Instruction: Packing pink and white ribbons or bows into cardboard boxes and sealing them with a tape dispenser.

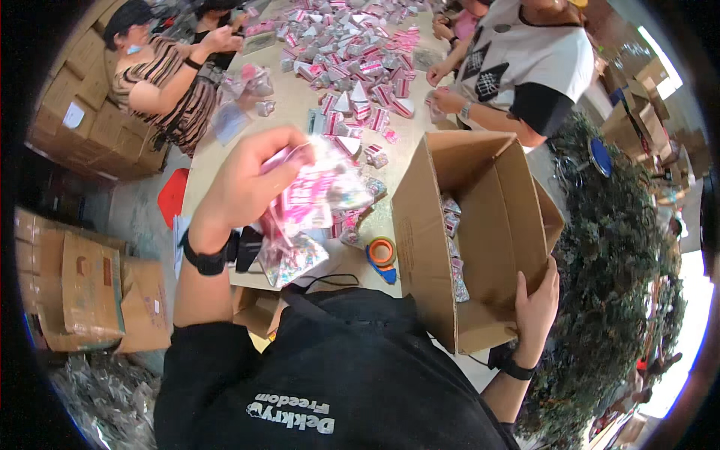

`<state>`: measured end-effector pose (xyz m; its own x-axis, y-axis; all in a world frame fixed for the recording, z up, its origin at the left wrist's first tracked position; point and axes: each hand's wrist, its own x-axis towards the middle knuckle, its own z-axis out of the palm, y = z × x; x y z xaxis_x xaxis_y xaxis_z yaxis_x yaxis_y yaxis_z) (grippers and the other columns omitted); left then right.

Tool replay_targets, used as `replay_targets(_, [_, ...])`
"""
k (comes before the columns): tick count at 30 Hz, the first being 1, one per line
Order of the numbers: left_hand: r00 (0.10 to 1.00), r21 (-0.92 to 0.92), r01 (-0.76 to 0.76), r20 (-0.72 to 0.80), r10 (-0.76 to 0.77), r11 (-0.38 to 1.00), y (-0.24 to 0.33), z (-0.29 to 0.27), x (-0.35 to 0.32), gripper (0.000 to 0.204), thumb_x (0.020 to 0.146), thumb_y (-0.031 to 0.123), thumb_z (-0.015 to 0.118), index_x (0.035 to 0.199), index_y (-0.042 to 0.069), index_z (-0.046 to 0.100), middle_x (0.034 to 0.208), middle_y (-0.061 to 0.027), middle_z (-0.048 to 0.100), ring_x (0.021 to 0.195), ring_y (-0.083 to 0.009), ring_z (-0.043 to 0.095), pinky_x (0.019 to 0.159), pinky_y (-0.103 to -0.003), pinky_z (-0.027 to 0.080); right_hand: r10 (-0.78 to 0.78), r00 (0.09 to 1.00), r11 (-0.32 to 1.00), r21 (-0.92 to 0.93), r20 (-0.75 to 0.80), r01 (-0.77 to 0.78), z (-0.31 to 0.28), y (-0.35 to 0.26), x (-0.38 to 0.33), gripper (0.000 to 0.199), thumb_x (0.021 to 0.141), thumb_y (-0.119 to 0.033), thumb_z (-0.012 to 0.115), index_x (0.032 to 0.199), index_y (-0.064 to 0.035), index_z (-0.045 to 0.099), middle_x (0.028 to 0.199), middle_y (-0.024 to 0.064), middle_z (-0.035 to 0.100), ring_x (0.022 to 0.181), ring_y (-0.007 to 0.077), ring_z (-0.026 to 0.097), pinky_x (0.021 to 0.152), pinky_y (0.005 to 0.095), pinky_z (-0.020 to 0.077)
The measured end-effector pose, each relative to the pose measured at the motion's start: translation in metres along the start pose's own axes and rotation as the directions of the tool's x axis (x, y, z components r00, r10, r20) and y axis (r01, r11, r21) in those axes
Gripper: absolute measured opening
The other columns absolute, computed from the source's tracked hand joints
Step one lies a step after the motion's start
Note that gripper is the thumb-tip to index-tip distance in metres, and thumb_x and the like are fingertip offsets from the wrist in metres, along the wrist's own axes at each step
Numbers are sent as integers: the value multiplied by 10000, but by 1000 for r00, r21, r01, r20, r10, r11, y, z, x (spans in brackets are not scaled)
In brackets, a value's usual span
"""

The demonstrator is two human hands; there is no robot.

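My left hand (259, 172) is raised over the near left of the table, closed on several small clear packets (300, 196) with pink-and-white labels and glittery bits inside. The packets are partly smeared by motion. My right hand (538, 304) grips the near right edge of an open cardboard box (424, 232). This box is tilted, its opening facing up and toward me. Several similar packets (452, 247) lie inside along its left wall.
A large heap of packets (352, 52) covers the far table (289, 112). An orange tape roll with a blue part (381, 253) lies left of the box. Co-workers (161, 82) stand at both sides. Cartons (90, 277) are stacked at left; dark green foliage (607, 277) fills the right.
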<state>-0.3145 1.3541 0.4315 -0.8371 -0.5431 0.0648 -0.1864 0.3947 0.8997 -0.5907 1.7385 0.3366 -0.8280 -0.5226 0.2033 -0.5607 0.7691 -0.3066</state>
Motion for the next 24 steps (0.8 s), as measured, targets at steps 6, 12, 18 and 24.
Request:
replay_targets(6, [613, -74, -789, -139, 777, 610, 129, 87, 79, 226, 777, 163, 661, 950, 17, 668, 672, -106, 648, 618, -266, 654, 595, -411, 519, -30, 999, 999, 28, -30, 31, -4, 3, -6, 608, 901, -222, 657, 1414, 13, 430, 1277, 260, 557, 1175, 455, 539, 996, 487, 448])
replay_targets(12, [668, -190, -724, 45, 743, 663, 140, 185, 77, 167, 762, 124, 679, 871, 17, 609, 773, -178, 614, 739, -385, 623, 664, -445, 505, 11, 996, 864, 502, -91, 37, 35, 73, -20, 489, 891, -107, 673, 1327, 21, 495, 1271, 227, 588, 1128, 367, 591, 978, 401, 482])
replay_targets(18, [832, -238, -411, 297, 469, 880, 33, 248, 40, 244, 786, 85, 653, 1004, -10, 599, 977, -196, 589, 871, -384, 637, 752, -433, 522, 437, 867, 653, 747, -237, -125, 10, 28, -9, 398, 1047, -141, 463, 1406, 24, 410, 969, 57, 601, 857, 114, 540, 778, 277, 478])
replay_targets(24, [665, -142, -734, 45, 745, 664, -54, 201, 52, 273, 825, 47, 606, 1095, 12, 620, 1196, -179, 599, 1025, -368, 613, 897, -442, 509, 395, 867, 631, 775, -303, -17, 4, 26, -16, 306, 1062, -100, 428, 1335, 35, 455, 963, 67, 606, 862, 123, 545, 845, 275, 453])
